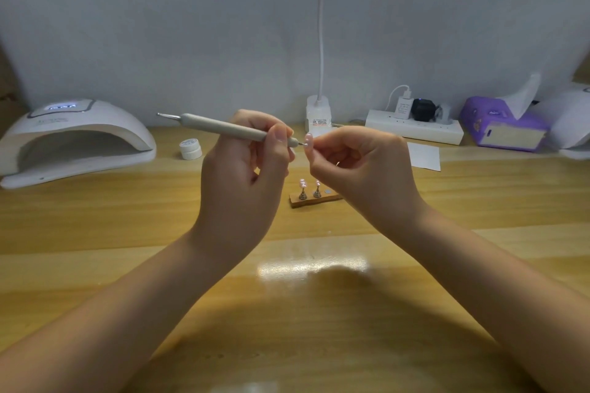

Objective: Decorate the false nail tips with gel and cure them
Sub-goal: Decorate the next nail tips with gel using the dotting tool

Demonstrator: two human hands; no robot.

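Note:
My left hand grips a grey dotting pen that slants up to the left, its lower metal tip touching a pink false nail tip. My right hand pinches that nail tip, raised above the table. Below the hands a small wooden stand carries two more pink nail tips on metal pegs. A white curing lamp with a lit display sits at the far left. A small white gel pot stands beside the lamp.
The wooden table stretches wide in front. At the back stand a white adapter with a cable, a power strip with plugs, a purple tissue box and a white paper square.

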